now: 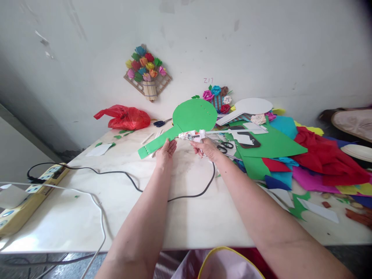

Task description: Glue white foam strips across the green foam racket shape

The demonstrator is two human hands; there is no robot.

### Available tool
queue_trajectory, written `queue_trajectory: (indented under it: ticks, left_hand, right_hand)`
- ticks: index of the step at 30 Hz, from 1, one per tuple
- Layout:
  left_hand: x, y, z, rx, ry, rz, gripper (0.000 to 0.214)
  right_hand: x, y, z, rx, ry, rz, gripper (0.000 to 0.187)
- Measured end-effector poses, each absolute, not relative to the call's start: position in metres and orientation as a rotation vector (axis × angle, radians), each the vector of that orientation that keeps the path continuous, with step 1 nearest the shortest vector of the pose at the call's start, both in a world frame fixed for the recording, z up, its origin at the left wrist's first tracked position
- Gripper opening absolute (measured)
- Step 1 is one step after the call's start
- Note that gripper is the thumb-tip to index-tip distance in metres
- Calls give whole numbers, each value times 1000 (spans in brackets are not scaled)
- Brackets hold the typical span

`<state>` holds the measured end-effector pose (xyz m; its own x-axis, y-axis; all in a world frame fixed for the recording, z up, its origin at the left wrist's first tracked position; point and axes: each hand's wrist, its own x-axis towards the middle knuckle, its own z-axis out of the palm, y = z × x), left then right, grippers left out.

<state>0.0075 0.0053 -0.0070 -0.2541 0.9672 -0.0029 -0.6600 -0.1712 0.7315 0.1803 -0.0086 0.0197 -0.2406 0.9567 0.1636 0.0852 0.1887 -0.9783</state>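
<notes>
My right hand is closed around a white glue gun, whose nozzle points left over a green paddle-shaped cutout. The cutout has a round head and a long handle running down to the left, with a row of small dots near the handle's end. My left hand grips the lower edge of that handle, its thumb against the green surface. A black cord hangs from the glue gun and crosses the table. A glue stick appears to extend from the gun's back toward the right.
Scissors with black handles and a dark phone lie right of my hands. Piled at far right are coloured sheets and red cloth-like material. A red plastic bag sits at back left, a power strip at the left edge.
</notes>
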Motion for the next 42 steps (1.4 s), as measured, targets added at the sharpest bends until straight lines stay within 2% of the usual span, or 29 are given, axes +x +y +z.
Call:
queue_trajectory:
  ticks: [42]
  left_hand:
    - [8,4,-7,608,758,1720,14]
  right_hand:
    - [182,-9,20,-1050,-1543,1182,32]
